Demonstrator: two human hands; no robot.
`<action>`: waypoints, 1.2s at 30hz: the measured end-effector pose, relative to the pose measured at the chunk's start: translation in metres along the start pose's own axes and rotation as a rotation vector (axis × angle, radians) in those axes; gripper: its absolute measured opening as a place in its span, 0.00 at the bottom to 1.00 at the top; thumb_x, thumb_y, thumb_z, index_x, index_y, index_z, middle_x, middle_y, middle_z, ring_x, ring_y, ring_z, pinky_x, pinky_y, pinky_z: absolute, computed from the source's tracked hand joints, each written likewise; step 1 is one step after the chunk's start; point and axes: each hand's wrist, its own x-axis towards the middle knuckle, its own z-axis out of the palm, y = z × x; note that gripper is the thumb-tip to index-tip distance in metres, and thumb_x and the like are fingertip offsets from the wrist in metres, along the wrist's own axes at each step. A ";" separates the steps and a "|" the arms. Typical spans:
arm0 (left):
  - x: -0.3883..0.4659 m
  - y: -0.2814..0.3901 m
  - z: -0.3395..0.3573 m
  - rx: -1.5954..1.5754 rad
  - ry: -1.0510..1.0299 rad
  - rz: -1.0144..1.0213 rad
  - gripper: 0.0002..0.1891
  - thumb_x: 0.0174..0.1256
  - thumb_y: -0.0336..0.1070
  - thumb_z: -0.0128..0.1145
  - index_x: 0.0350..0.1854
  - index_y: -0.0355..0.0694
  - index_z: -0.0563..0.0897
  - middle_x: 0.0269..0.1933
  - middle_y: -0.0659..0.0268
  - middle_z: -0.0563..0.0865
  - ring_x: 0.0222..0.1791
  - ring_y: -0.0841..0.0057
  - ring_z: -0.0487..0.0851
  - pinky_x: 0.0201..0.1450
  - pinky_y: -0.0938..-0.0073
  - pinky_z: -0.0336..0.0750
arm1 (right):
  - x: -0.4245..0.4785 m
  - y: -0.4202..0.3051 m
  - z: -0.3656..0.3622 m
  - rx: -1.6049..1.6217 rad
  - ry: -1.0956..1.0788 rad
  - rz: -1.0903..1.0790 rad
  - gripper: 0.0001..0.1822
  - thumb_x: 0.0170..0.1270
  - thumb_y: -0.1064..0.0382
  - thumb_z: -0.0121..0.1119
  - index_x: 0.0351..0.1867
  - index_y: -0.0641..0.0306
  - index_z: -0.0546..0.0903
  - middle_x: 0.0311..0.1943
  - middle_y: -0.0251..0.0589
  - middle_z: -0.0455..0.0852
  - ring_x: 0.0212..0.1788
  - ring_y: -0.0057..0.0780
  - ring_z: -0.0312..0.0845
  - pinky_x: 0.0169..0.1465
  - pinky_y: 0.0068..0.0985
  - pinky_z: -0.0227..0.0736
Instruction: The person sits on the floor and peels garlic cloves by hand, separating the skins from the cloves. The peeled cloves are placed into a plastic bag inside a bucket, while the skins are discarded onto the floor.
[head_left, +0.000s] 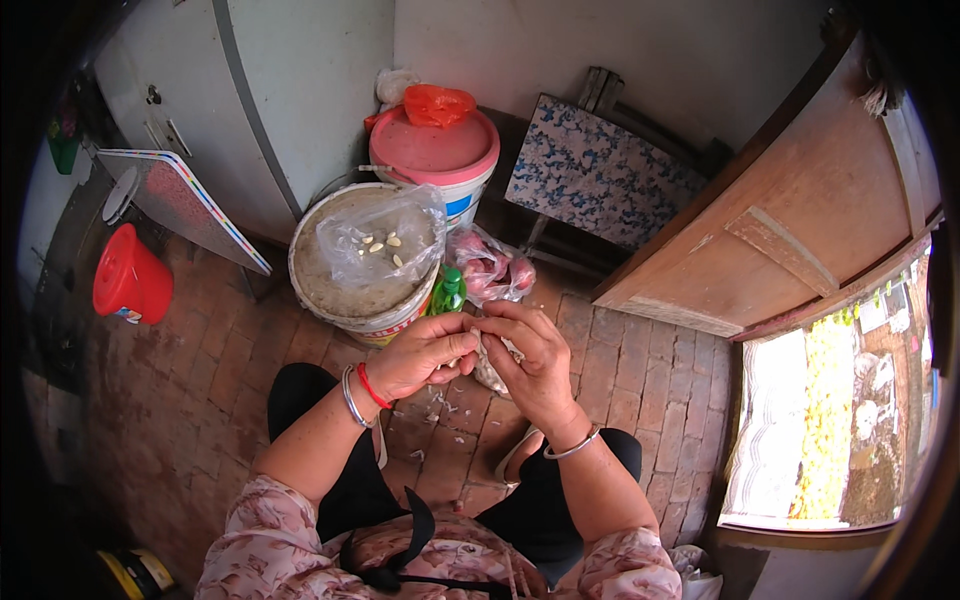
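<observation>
My left hand (424, 356) and my right hand (534, 364) meet over the floor, fingertips pinching a small pale piece of garlic (475, 334). Fingers hide most of it. More pale bits show under the curled fingers of my left hand. Beneath my right hand, a whitish bag (491, 377) with pale contents is partly covered. Peeled garlic cloves (377, 246) lie on a clear plastic bag (341, 247), which rests on the lid of a large white bucket (311, 281) in front of me.
A green bottle (450, 289) and a bag of reddish produce (491, 266) stand beside the bucket. Behind is a pink-lidded bucket (427, 154). Papery skins (442, 405) litter the brick floor (615, 360). A red bucket (133, 277) stands left; a wooden door (780, 202) is at right.
</observation>
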 end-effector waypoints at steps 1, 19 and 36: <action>0.000 0.000 0.000 0.021 0.016 -0.003 0.11 0.71 0.38 0.49 0.49 0.37 0.75 0.30 0.70 0.76 0.22 0.90 0.66 0.20 0.91 0.57 | 0.001 0.000 0.001 0.003 -0.004 -0.003 0.11 0.51 0.71 0.64 0.39 0.60 0.83 0.44 0.39 0.83 0.44 0.38 0.79 0.48 0.31 0.73; -0.002 -0.003 -0.001 0.506 0.271 0.308 0.16 0.73 0.35 0.46 0.60 0.42 0.75 0.26 0.75 0.76 0.21 0.94 0.67 0.21 0.92 0.62 | -0.002 0.002 0.027 0.376 -0.044 0.437 0.10 0.58 0.67 0.64 0.40 0.67 0.82 0.31 0.37 0.86 0.32 0.21 0.81 0.36 0.21 0.75; -0.002 -0.013 0.003 0.949 0.480 0.633 0.09 0.63 0.29 0.58 0.44 0.35 0.77 0.33 0.61 0.84 0.29 0.76 0.82 0.33 0.77 0.75 | 0.002 0.004 0.020 0.358 -0.101 0.351 0.09 0.60 0.63 0.63 0.36 0.67 0.81 0.27 0.34 0.84 0.28 0.15 0.77 0.34 0.18 0.74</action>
